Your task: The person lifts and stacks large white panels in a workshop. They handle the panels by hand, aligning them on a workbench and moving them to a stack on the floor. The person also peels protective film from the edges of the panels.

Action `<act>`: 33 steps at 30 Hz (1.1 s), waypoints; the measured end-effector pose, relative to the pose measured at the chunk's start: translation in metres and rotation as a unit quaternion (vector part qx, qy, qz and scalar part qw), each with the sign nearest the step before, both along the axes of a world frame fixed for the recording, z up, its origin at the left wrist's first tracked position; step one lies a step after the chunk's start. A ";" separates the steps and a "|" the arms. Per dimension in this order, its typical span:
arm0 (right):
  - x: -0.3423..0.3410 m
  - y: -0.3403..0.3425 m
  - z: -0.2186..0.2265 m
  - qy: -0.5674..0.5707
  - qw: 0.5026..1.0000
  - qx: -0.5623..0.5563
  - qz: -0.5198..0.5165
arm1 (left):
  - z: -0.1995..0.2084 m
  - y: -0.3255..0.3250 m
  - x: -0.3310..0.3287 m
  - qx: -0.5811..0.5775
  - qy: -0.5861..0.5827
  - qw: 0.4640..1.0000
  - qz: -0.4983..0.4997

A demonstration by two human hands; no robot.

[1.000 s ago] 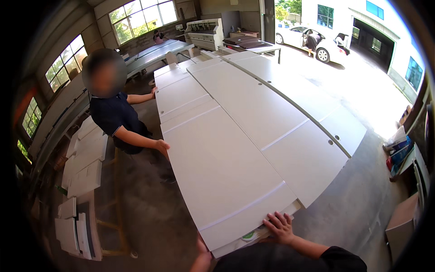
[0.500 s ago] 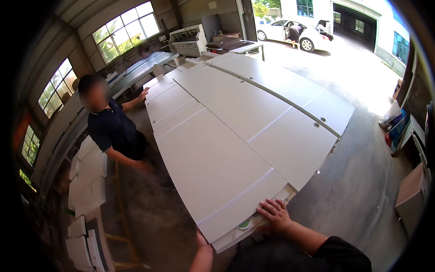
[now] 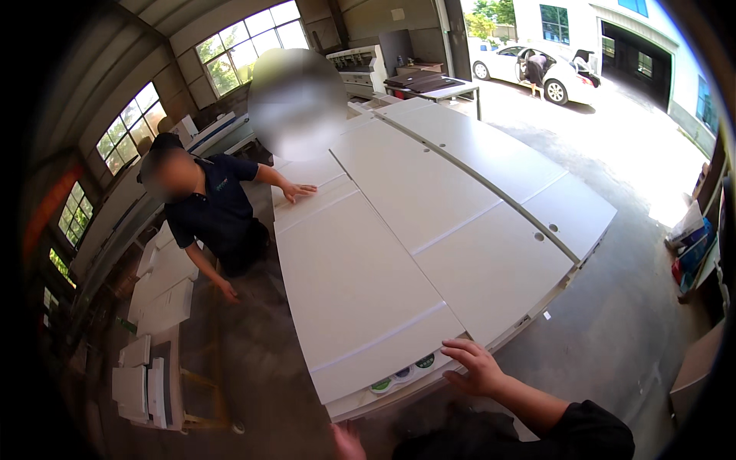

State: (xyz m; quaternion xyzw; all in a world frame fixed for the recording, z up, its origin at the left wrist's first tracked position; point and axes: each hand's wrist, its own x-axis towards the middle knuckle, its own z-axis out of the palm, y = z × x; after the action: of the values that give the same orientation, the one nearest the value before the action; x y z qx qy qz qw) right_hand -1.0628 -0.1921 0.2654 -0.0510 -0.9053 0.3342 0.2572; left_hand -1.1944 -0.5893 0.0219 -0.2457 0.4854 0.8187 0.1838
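Observation:
Large white flat panels (image 3: 360,284) lie side by side in a stack before me, crossed by pale strips. My right hand (image 3: 477,369) hovers at the stack's near end with its fingers spread, holding nothing. Low in the view, my left hand (image 3: 347,442) is just below the near left corner, slightly blurred, its fingers stretched out and apart from the panel. Under the top panel's near edge, round green and dark labels (image 3: 402,373) show on a lower white board. A co-worker (image 3: 218,203) at the left rests a hand (image 3: 297,191) on the panels.
Smaller white boards (image 3: 165,303) lie on a low trolley at the left. A dark bar (image 3: 491,195) runs between the panels. Machines (image 3: 360,69) and a table (image 3: 429,86) stand at the back. Outside is a white car (image 3: 537,70). Boards and bags (image 3: 694,245) lean at the right.
My right hand has come off the near edge, and my left hand has dropped away from the corner. More of the labels shows. The co-worker has leaned in and moved a hand farther onto the panels.

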 end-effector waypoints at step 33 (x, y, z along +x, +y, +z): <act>-0.144 -0.046 -0.018 -0.146 0.969 0.185 -0.079 | -0.091 -0.289 0.046 -0.424 -0.149 0.839 -0.306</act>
State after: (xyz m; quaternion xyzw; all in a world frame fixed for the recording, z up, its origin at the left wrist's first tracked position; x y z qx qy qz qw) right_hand -1.2064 -0.2378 0.2474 -0.1218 -0.9723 0.1287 0.1525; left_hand -1.1480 -0.8782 -0.0695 -0.2578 0.8021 0.3886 0.3730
